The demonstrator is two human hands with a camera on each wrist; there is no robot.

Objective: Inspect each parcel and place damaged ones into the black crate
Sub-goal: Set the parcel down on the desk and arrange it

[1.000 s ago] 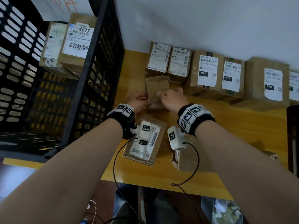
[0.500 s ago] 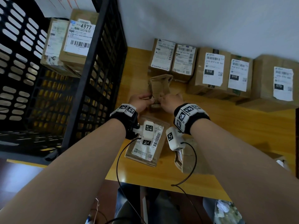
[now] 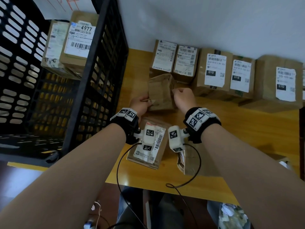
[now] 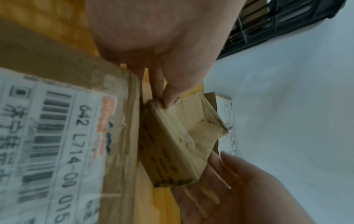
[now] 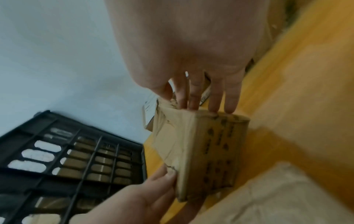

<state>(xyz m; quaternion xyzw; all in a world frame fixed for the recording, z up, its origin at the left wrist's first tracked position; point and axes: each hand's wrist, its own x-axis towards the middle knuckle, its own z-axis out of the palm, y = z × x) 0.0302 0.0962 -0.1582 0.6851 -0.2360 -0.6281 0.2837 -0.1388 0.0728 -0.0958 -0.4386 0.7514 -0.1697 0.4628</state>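
A small crumpled brown parcel (image 3: 160, 93) with a torn, dented end is held just above the yellow table (image 3: 231, 129), in front of the back row. My left hand (image 3: 147, 103) pinches its near left corner, thumb on top (image 4: 168, 100). My right hand (image 3: 175, 92) grips its right edge, the fingertips (image 5: 197, 104) curled over that edge. The parcel (image 5: 203, 151) shows creased tape and dark marks. The black crate (image 3: 99, 66) stands to the left and holds two labelled parcels (image 3: 77, 42).
Several labelled boxes (image 3: 214, 71) line the wall at the back. A flat parcel with a barcode label (image 3: 151, 151) lies under my wrists, another brown parcel (image 3: 188, 162) beside it at the table's front edge. A white wall (image 3: 198, 22) is behind.
The small parcel went from lying flat under both hands to being tipped up and held between them. My right hand has shifted to its right edge, my left to the near left corner.
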